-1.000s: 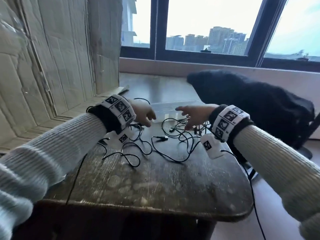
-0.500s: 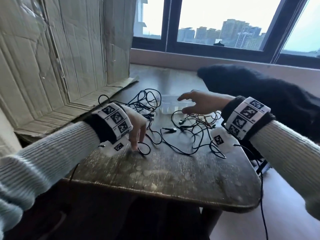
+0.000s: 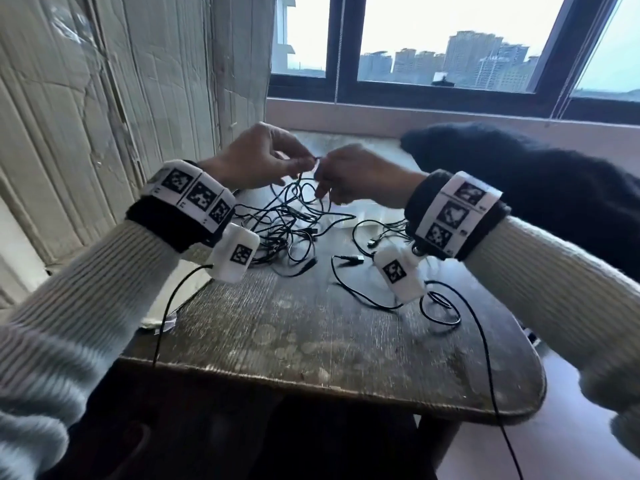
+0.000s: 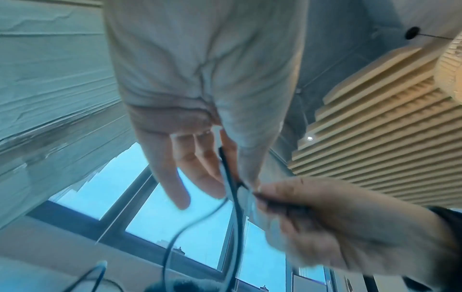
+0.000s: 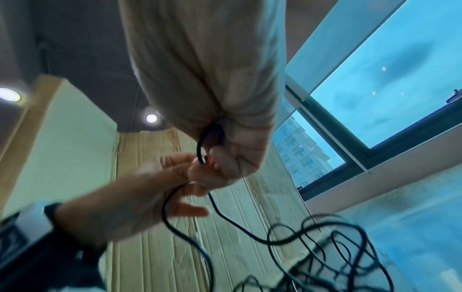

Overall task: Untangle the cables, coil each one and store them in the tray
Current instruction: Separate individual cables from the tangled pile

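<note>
Above the tray, your left hand and right hand meet, fingers of each pinched on one thin black cable lifted from the tangle lying just left of the tray on the worn wooden surface. Expect it light, limp and smooth; hold near a plug end and draw slowly, since loops may snag.
</note>
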Motion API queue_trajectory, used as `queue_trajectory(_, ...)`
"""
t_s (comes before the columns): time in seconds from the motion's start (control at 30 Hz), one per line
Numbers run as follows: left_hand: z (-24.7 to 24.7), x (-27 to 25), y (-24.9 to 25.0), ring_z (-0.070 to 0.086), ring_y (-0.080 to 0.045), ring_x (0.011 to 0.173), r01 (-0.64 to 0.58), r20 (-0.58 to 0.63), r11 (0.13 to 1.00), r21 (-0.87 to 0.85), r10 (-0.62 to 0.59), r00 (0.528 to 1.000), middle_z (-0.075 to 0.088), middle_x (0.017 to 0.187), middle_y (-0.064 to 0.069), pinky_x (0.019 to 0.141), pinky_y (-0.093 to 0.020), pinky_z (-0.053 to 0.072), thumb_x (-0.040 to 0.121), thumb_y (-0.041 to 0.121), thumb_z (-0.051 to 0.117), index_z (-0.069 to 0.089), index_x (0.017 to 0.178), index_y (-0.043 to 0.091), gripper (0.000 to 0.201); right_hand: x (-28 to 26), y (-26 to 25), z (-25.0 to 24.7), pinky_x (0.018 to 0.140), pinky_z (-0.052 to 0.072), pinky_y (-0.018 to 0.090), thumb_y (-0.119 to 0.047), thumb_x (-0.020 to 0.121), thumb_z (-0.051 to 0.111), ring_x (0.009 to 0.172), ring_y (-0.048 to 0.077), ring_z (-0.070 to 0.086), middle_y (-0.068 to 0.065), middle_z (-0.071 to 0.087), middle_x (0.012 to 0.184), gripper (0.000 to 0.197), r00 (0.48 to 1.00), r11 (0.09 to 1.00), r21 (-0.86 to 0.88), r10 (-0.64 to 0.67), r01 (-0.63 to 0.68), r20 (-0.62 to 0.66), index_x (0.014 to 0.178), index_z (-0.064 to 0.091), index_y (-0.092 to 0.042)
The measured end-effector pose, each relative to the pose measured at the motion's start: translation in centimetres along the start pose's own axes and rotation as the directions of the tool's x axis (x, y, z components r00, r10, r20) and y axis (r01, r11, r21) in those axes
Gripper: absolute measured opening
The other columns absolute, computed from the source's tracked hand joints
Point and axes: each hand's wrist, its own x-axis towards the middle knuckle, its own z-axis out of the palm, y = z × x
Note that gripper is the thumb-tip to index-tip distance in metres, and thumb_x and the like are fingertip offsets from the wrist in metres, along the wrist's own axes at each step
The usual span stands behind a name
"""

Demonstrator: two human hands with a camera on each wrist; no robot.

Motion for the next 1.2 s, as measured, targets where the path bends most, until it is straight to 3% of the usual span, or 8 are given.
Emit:
queue_trajectory(0.13, 3.0, 0.6, -1.1, 0.065, -0.021, 0.095, -0.010, 0.083, 1.000, -0.005, 0.010, 0.996, 0.066, 0.105, -0.003, 0.083, -0.036, 0.056, 0.076, 0.068, 0.058, 0.052, 0.122, 0.007, 0.076, 0.0, -2.8, -3.2, 0.051, 0.048, 0.023, -0.010, 0.096, 0.050, 0.060, 0.011, 0.059, 0.003, 0.067, 0.085, 0.012, 0.982, 0.994, 0.095, -0.035, 0.053, -0.185, 0.095, 0.062, -0.007)
queue_trajectory(0.33, 8.1, 1.4, -3.0, 0.064, -0.022, 0.086, -0.058, 0.104, 0.975, -0.214, 0.082, 0.991, 0.066, 0.087, -0.007, 0.085, -0.038, 0.055, 0.097, 0.003, 0.047, 0.052, 0.117, 0.006, 0.021, -0.8, -4.9, -6.5, 0.085, 0.057, 0.042, -0.011, 0.097, 0.049, 0.104, 0.031, 0.067, 0.017, 0.067, 0.115, 0.008, 0.964, 0.775, 0.588, -0.101, 0.231, -0.245, 0.099, 0.054, -0.005)
queue_trajectory(0.43, 7.4, 2.2, -4.4, 0.057, -0.013, 0.071, -0.064, 0.045, 0.979, -0.192, 0.074, 0.996, 0.062, 0.079, 0.001, 0.062, -0.032, 0.049, 0.095, 0.004, 0.047, 0.051, 0.120, 0.017, 0.028, -1.3, -4.4, -7.4, 0.085, 0.057, 0.044, -0.007, 0.100, 0.044, 0.100, 0.035, 0.067, 0.021, 0.068, 0.109, 0.017, 0.942, 0.597, 0.742, -0.076, 0.306, -0.327, 0.089, 0.055, 0.000)
queue_trajectory(0.57, 5.8, 2.9, -5.9, 0.057, -0.015, 0.063, 0.134, -0.027, 0.979, -0.152, -0.140, 0.990, 0.062, 0.061, 0.011, 0.069, -0.042, 0.053, 0.076, 0.040, 0.073, 0.065, 0.100, 0.029, 0.028, -1.3, -3.1, -8.3, 0.087, 0.052, 0.041, -0.008, 0.101, 0.042, 0.086, 0.034, 0.067, 0.021, 0.070, 0.096, 0.027, 0.955, 0.406, 0.871, -0.015, 0.277, -0.296, 0.078, 0.055, -0.001)
queue_trajectory(0.73, 6.3, 2.6, -6.8, 0.058, -0.008, 0.062, 0.193, 0.123, 0.894, 0.404, -0.262, 0.957, 0.068, 0.070, 0.009, 0.057, -0.021, 0.045, 0.075, 0.044, 0.075, 0.072, 0.076, 0.026, 0.019, -1.5, -3.8, -8.2, 0.084, 0.047, 0.031, -0.005, 0.098, 0.046, 0.063, 0.026, 0.056, 0.019, 0.063, 0.075, 0.016, 0.970, 0.138, 0.962, 0.025, 0.234, -0.240, 0.083, 0.052, -0.005)
queue_trajectory(0.9, 5.4, 2.4, -8.9, 0.065, -0.012, 0.079, 0.255, 0.166, 0.838, 0.483, -0.373, 0.913, 0.072, 0.088, 0.002, 0.069, -0.023, 0.049, 0.079, 0.041, 0.073, 0.074, 0.085, 0.020, 0.022, -1.5, -4.9, -10.1, 0.036, 0.028, 0.017, -0.011, 0.096, 0.043, 0.041, 0.008, 0.026, -0.001, 0.042, 0.057, 0.020, 0.919, 0.335, 0.875, 0.056, 0.350, -0.389, 0.076, 0.049, -0.010)
queue_trajectory(1.07, 1.5, 3.8, -7.0, 0.056, -0.005, 0.066, 0.330, -0.117, 0.883, 0.333, -0.309, 0.944, 0.072, 0.093, 0.002, 0.066, -0.021, 0.047, 0.083, 0.027, 0.071, 0.072, 0.106, 0.017, 0.025, -2.2, -4.3, -10.3, 0.034, 0.022, 0.016, -0.034, 0.092, 0.060, 0.040, 0.005, 0.024, -0.010, 0.042, 0.052, 0.020, 0.920, 0.905, 0.418, 0.098, 0.077, -0.381, 0.085, 0.056, -0.016)
queue_trajectory(1.2, -0.3, 5.3, -4.8, 0.062, -0.010, 0.078, 0.264, -0.261, 0.922, 0.285, -0.191, 0.946, 0.073, 0.100, 0.004, 0.075, -0.021, 0.048, 0.084, 0.027, 0.070, 0.073, 0.105, 0.019, 0.022, -1.5, -3.4, -6.8, 0.039, 0.036, 0.011, -0.035, 0.083, 0.070, 0.054, 0.001, 0.043, -0.009, 0.064, 0.091, 0.034, 0.957, 0.969, -0.222, 0.044, -0.111, -0.287, 0.113, 0.066, -0.019)
